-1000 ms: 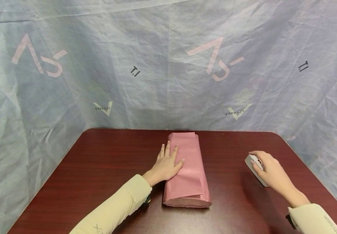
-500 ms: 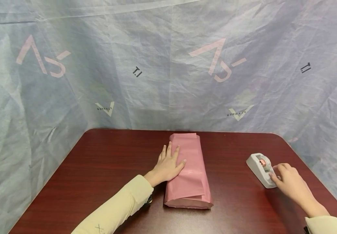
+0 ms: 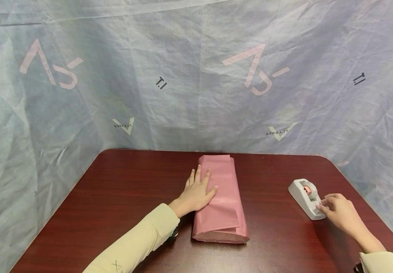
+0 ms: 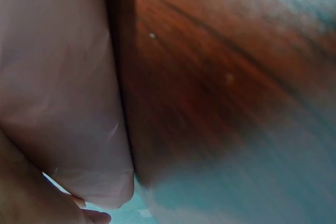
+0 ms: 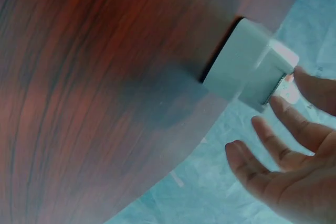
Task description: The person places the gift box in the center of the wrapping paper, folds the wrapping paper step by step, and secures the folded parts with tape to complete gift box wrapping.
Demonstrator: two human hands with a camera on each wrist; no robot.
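Note:
In the head view a long pink paper-wrapped package [image 3: 216, 193] lies on the table. My left hand [image 3: 195, 193] rests flat on its left side, fingers spread. In the left wrist view the wrapped package [image 4: 63, 77] fills the left, with part of the hand [image 4: 31, 187] below. To the right stands a white tape dispenser [image 3: 303, 201] with a roll of tape [image 3: 307, 189]. At its near, cutter end is my right hand [image 3: 341, 212]. In the right wrist view the right hand [image 5: 294, 166] has thumb and forefinger apart, close to the serrated edge of the dispenser [image 5: 241, 61].
The dark red wood-grain table [image 3: 135, 189] has rounded far corners. A grey-blue cloth [image 3: 182, 113] printed with letters hangs behind it and along both sides. The package's near end shows a folded flap [image 3: 220, 228].
My right hand has moved from over the top of the tape dispenser, toward me and right, to its cutter end. My left hand stays on the pink package.

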